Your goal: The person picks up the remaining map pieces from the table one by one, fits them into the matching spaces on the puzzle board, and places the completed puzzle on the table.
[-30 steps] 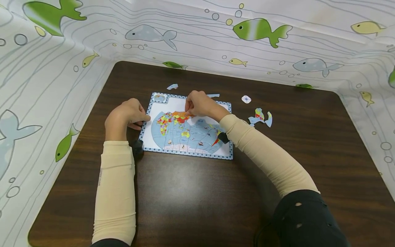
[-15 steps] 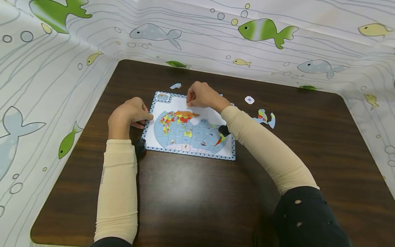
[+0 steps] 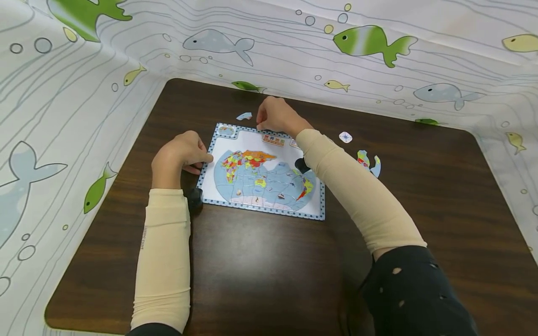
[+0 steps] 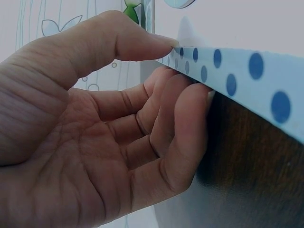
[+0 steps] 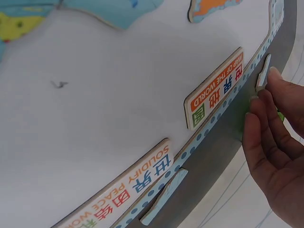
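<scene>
A world-map jigsaw board (image 3: 212, 186) with a dotted blue border lies on the table. Its map (image 3: 273, 179) is partly filled, with bare white above and around it. My left hand (image 3: 180, 151) grips the board's left edge; in the left wrist view the thumb (image 4: 142, 42) is on top, curled fingers (image 4: 187, 123) below. At the far edge my right hand (image 3: 277, 115) has bent, relaxed fingers. The right wrist view shows its fingertips right beside a light-blue puzzle piece (image 5: 263, 71), which lies just beyond the border. I see nothing held in that hand.
Two title pieces, one reading map of the world (image 5: 216, 90), lie by the far border. Another thin blue piece (image 5: 164, 197) is just outside it. Right of the board are a compass piece (image 3: 345, 136) and loose map pieces (image 3: 375, 166). A fish-print sheet (image 3: 294, 56) surrounds the table.
My right hand has moved away from the orange part of the map, across the bare white area to the board's far edge. The left hand has kept its grip on the left edge.
</scene>
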Tool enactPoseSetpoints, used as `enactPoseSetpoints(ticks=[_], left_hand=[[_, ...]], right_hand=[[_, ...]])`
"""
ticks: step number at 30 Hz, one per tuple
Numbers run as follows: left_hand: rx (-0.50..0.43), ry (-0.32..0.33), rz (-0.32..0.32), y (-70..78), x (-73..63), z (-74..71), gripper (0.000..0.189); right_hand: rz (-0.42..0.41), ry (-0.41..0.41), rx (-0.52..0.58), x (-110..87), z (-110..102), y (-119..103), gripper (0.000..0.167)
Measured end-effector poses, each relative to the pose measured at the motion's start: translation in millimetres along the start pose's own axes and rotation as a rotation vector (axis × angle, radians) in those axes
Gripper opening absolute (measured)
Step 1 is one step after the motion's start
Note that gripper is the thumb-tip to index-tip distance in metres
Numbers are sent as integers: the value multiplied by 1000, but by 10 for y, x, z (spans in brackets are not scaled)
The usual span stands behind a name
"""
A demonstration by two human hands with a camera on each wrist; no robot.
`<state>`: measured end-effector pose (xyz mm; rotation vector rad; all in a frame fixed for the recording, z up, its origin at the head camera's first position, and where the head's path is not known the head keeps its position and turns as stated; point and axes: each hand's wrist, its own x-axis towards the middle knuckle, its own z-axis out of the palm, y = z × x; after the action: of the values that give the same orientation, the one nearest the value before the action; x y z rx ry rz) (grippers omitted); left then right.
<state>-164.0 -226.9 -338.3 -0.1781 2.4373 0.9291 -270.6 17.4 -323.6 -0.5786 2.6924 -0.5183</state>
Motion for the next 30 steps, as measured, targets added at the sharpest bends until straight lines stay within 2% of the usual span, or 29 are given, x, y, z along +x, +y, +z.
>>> enactPoseSetpoints(ticks=[11, 19, 25, 30], left_hand=[[7, -2, -8, 3, -7, 2, 24], [6, 3, -8, 0, 0, 7, 24], [5, -2, -12, -1, 11, 13, 23], [11, 4, -16, -3, 23, -1, 23]], right_hand=[[16, 50, 27, 185, 46, -59, 20], [16, 70, 16, 319, 110, -98, 29], [42, 40, -34, 400, 168, -119, 38], [40, 45, -97, 435, 192, -172, 33]])
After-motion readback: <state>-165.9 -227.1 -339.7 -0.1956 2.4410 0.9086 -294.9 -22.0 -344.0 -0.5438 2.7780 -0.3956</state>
